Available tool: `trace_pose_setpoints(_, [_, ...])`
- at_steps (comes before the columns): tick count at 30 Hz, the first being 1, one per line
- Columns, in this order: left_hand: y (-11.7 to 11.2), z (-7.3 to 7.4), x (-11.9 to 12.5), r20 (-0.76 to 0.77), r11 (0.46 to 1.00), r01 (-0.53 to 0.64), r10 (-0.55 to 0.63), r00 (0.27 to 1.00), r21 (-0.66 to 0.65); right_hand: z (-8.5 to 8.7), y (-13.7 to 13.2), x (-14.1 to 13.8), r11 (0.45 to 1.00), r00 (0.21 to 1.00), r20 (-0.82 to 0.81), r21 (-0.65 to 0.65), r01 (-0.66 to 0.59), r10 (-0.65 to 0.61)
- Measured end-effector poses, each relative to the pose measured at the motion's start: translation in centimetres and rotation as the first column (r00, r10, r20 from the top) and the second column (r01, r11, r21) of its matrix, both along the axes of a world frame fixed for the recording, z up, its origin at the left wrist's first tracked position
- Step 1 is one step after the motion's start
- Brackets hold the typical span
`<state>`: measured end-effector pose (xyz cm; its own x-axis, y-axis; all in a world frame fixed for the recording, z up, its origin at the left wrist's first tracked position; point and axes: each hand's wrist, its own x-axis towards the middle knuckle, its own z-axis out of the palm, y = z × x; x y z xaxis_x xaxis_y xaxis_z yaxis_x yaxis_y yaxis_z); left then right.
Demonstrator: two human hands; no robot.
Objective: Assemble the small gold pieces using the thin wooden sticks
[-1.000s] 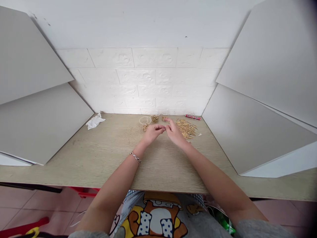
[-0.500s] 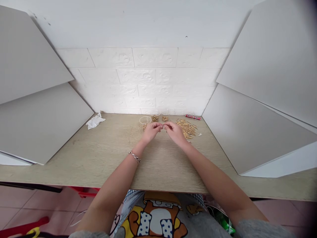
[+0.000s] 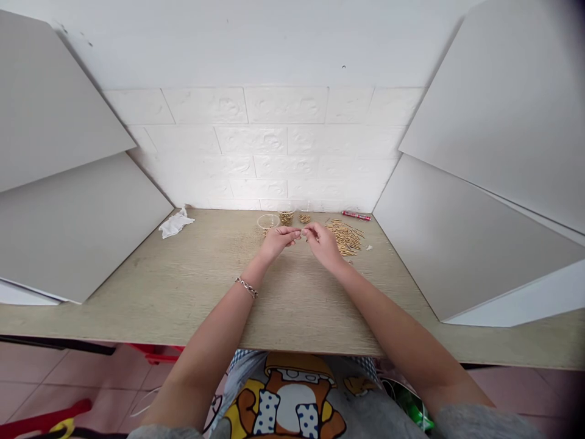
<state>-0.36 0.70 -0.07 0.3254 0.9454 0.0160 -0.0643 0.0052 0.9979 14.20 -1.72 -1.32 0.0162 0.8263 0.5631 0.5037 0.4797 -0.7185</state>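
Above the middle of the table, my left hand (image 3: 280, 240) and my right hand (image 3: 321, 242) meet fingertip to fingertip, each closed in a pinch. What they hold between them is too small to make out. To the right of my right hand lies a heap of thin gold-coloured pins (image 3: 346, 236). Just behind my left hand stands a clear round cup (image 3: 268, 221), partly hidden by the hand, with small gold pieces in it. Farther back are a second clear cup (image 3: 286, 217) and a third clear cup (image 3: 304, 217), both holding small gold pieces.
A crumpled white tissue (image 3: 176, 222) lies at the back left of the wooden table (image 3: 183, 292). Near the back right is a red pen-like tube (image 3: 356, 216). Grey panels (image 3: 77, 225) slope in on both sides, and a white brick-patterned wall (image 3: 265, 140) closes the back.
My left hand and wrist have shifted slightly to the left and tilted a little. My right fingers have bent slightly more. The things on the table lie as before.
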Motion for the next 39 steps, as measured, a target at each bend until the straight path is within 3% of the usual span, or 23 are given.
trace_pose_setpoints(4, [0.0, -0.1, 0.0, -0.009, 0.999, 0.011, -0.011, 1.0, -0.037, 0.1, 0.2, -0.3, 0.994, 0.97, -0.242, -0.097, -0.057, 0.032])
trace_pose_setpoints(7, [0.0, -0.2, 0.0, -0.022, 0.999, 0.049, -0.049, 0.999, -0.013, 0.2, 0.4, -0.6, 0.951, 0.846, -0.525, -0.204, -0.233, 0.095])
trace_pose_setpoints(10, [0.0, -0.4, 0.0, -0.029, 0.995, 0.095, -0.094, 0.995, 0.033, 0.5, 0.3, -0.8, 0.878, 0.703, -0.697, -0.241, -0.414, 0.14])
trace_pose_setpoints(14, [0.0, -0.3, 0.1, -0.013, 0.988, 0.144, -0.143, 0.99, 0.056, 0.8, -0.1, -0.8, 0.825, 0.585, -0.795, -0.217, -0.522, 0.161])
trace_pose_setpoints(23, [-0.3, -0.2, 0.2, -0.086, 0.988, 0.141, -0.135, 0.987, 0.063, 0.8, 0.1, -0.7, 0.799, 0.483, -0.863, -0.182, -0.573, 0.149])
trace_pose_setpoints(32, [-0.5, -0.5, 0.5, -0.203, 0.98, 0.162, -0.136, 0.97, 0.118, 0.7, 0.2, -0.7, 0.813, 0.482, -0.865, -0.175, -0.556, 0.144])
trace_pose_setpoints(34, [-0.5, -0.5, 0.5, -0.207, 0.981, 0.141, -0.112, 0.972, 0.131, 0.5, 0.4, -0.6, 0.849, 0.532, -0.84, -0.203, -0.487, 0.104])
trace_pose_setpoints(39, [-0.3, -0.4, 0.5, -0.18, 0.984, 0.104, -0.077, 0.981, 0.145, 0.0, 0.9, -0.4, 0.906, 0.755, -0.656, -0.315, -0.281, 0.006])
